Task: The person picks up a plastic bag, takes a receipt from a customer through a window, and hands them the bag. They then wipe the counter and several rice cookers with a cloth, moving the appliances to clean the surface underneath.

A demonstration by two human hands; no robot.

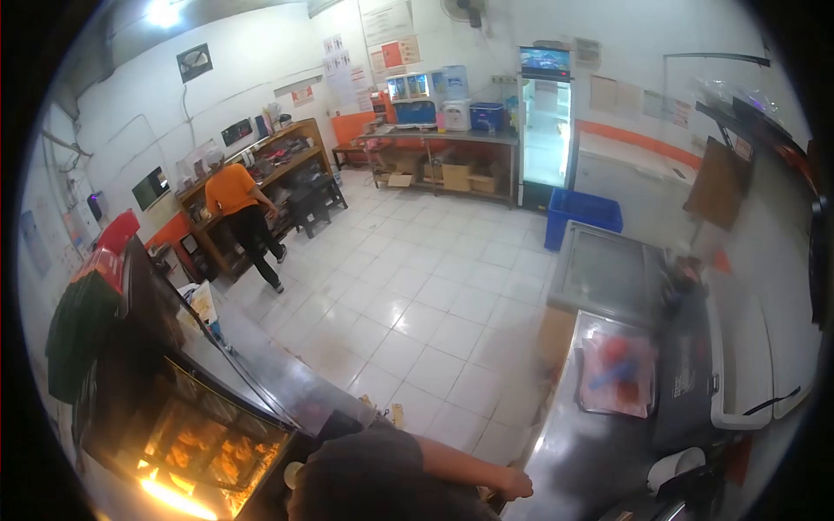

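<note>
From a dark sleeve at the bottom centre, my left forearm reaches right across the view. My left hand [517,484] is at the left edge of the metal counter [556,451], its fingers curled closed. Whether anything is inside the fingers is too small to tell. My right hand does not show. Farther up the counter lies a clear plastic bag [618,373] with red and blue things in it. At the lower left, a lit glass display case [217,443] holds pieces of golden-brown food.
A person in an orange shirt [233,191] leans toward wooden shelves [291,143] at the back left. A blue crate [584,217] stands before a lit upright fridge [546,139]. A chest freezer [608,269] adjoins the counter. A white cup-like container [676,467] is at lower right.
</note>
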